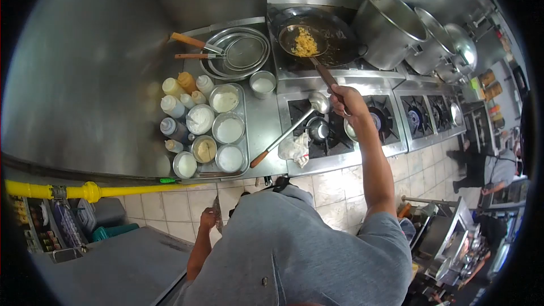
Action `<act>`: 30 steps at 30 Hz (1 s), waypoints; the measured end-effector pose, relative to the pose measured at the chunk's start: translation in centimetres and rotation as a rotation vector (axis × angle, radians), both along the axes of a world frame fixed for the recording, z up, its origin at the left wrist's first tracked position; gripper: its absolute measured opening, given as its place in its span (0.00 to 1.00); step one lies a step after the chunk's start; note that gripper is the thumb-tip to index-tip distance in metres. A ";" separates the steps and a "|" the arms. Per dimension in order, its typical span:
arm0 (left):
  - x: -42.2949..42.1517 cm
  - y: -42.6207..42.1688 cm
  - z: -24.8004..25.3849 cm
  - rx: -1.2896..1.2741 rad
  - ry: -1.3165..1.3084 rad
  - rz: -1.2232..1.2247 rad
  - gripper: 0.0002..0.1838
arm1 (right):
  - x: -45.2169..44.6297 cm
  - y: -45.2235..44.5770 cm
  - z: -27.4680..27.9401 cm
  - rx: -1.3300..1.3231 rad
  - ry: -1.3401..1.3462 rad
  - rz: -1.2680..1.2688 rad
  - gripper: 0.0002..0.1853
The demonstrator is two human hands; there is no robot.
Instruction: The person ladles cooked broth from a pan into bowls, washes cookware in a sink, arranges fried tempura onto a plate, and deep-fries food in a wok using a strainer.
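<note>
My right hand (347,102) is closed round the brown handle of a round strainer (288,38). Yellow food bits (305,43) lie in the strainer, which is over a large dark wok (340,51) on the back of the stove. Low at the left, beside my body, my left hand (208,217) grips a thin, long object (217,209) that I cannot make out. A ladle (319,102) with a wooden-ended handle lies across the stove's front edge, near a white cloth (294,148).
A tray (242,153) holds several tubs and squeeze bottles. Strainers rest on metal bowls (262,35) behind it. Large steel pots (391,28) line the back right. A yellow pipe (90,192) is at left. Another person (487,167) stands far right.
</note>
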State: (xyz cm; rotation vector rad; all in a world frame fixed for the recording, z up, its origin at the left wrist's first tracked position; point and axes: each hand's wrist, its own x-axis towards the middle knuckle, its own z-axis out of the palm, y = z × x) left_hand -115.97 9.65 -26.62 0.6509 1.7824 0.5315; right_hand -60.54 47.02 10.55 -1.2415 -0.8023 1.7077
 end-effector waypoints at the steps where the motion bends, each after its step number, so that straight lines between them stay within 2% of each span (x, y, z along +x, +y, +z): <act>1: 0.1 0.3 0.8 -0.051 0.021 0.021 0.14 | -0.2 0.1 0.0 0.011 0.020 -0.023 0.10; 5: 1.3 0.7 4.6 -0.134 0.024 0.122 0.17 | 0.2 0.6 0.2 0.041 -0.068 -0.108 0.10; 8: 1.6 -0.4 4.3 -0.132 -0.026 0.192 0.18 | 2.2 2.9 -0.4 0.193 -0.546 -0.168 0.11; 9: 1.7 -1.0 4.3 -0.131 -0.026 0.195 0.18 | 2.7 3.8 -0.7 0.195 -0.547 -0.166 0.11; 11: 2.1 -1.9 4.1 -0.155 -0.073 0.230 0.18 | 3.5 6.0 -1.4 0.191 -0.915 -0.239 0.15; 14: 2.7 -3.4 3.8 -0.129 -0.099 0.233 0.16 | 4.3 8.6 -1.8 0.240 -1.040 -0.206 0.17; 17: 2.6 -4.0 4.1 -0.149 -0.117 0.246 0.17 | 5.6 12.2 -4.9 0.237 -0.898 -0.210 0.17; 19: 1.6 -5.2 2.5 -0.074 -0.165 0.250 0.19 | 5.4 13.0 -5.6 0.240 -0.794 -0.213 0.16; 21: 1.3 -5.2 2.8 -0.116 -0.107 0.256 0.19 | 5.1 13.7 -6.1 0.241 -0.695 -0.217 0.16; 23: 1.3 -5.0 3.3 -0.166 -0.050 0.256 0.20 | 4.7 13.9 -6.8 0.215 -0.541 -0.177 0.10; 25: -0.9 -6.0 -0.1 -0.233 -0.291 0.397 0.20 | 4.0 13.4 -6.6 0.204 -0.498 -0.159 0.10; 28: -1.0 -6.4 -0.1 -0.219 -0.377 0.396 0.21 | 3.0 12.9 -6.5 0.190 -0.427 -0.151 0.11; 30: 0.0 -6.1 1.0 -0.227 -0.306 0.376 0.21 | 3.1 12.6 -7.0 0.192 -0.340 -0.100 0.11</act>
